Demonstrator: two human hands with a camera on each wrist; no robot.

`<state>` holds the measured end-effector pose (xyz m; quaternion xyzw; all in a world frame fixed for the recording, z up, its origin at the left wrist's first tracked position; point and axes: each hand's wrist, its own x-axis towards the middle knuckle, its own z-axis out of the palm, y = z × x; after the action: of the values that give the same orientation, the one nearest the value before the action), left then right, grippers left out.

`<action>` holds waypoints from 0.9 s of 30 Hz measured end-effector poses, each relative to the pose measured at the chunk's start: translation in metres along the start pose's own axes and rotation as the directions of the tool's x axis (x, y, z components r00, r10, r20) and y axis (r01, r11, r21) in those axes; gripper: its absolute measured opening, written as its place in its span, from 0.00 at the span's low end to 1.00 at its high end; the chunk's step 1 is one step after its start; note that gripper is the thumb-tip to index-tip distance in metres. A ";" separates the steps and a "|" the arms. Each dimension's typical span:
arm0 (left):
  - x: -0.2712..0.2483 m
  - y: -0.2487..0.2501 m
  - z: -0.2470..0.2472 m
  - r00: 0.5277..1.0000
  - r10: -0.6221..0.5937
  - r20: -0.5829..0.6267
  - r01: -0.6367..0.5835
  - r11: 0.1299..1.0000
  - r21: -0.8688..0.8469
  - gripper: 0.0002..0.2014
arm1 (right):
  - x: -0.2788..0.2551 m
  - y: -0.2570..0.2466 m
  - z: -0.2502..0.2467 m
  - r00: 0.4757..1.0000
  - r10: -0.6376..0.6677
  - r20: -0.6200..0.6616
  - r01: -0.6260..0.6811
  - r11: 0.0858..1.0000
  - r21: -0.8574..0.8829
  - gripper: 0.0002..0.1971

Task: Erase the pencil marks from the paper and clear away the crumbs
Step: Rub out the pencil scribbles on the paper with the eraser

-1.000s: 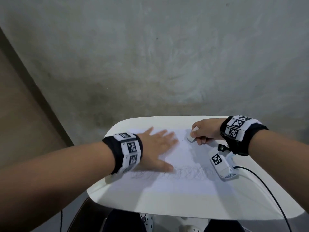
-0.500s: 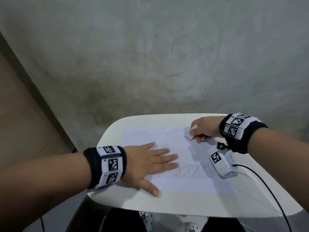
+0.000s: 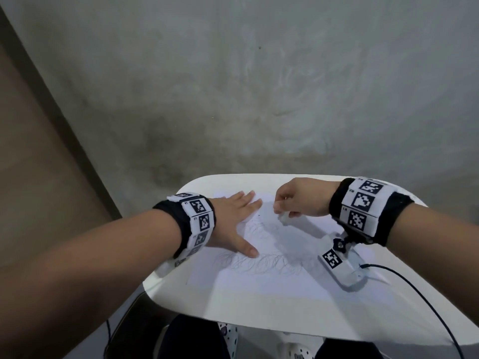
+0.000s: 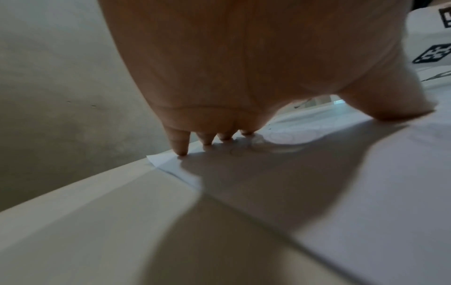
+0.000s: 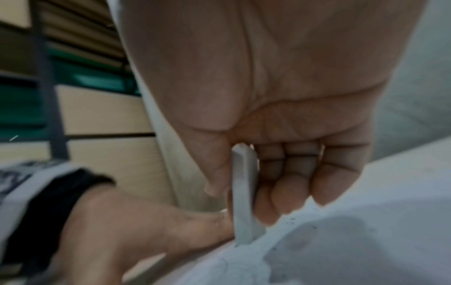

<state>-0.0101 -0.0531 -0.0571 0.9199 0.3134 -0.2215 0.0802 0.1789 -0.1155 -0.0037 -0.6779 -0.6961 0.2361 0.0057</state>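
A white sheet of paper (image 3: 259,283) lies on the small white table (image 3: 233,312), with looping pencil scribbles (image 3: 261,263) across its middle. My left hand (image 3: 237,224) lies flat on the paper's left part, fingers spread and pressing it down; the left wrist view shows the fingertips (image 4: 182,148) at the paper's (image 4: 366,192) far corner. My right hand (image 3: 298,200) pinches a white eraser (image 3: 283,218) between thumb and fingers, its lower end touching the paper near the scribbles. In the right wrist view the eraser (image 5: 244,192) stands on edge on the paper (image 5: 341,250), dark crumbs (image 5: 290,221) beside it.
A wrist camera (image 3: 342,265) hangs under my right forearm just above the table, with a black cable (image 3: 427,307) trailing off the right edge. A grey concrete wall (image 3: 259,86) rises behind the table. The table's front edge is close to my lap.
My left hand has moved back up the paper's left side, thumb near the scribbles. My right hand has carried the eraser from the paper's far right edge inward and set it down.
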 end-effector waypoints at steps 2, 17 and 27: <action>0.002 0.004 -0.003 1.000 0.005 0.014 -0.005 1.000 0.002 0.61 | 0.000 -0.010 0.004 1.000 -0.028 -0.006 0.026 0.974 -0.226 0.05; 0.000 0.012 -0.004 0.998 -0.031 0.049 0.032 0.999 -0.024 0.67 | 0.003 -0.018 0.018 0.996 -0.012 0.084 0.054 0.860 -0.507 0.02; 0.000 0.014 -0.006 0.997 -0.044 0.068 0.047 0.998 -0.044 0.67 | 0.000 -0.017 0.013 0.997 0.037 0.074 0.009 0.838 -0.545 0.08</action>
<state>0.0003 -0.0630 -0.0518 0.9026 0.3364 -0.2469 0.1063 0.1582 -0.1196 -0.0093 -0.6467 -0.7291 0.0560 -0.2172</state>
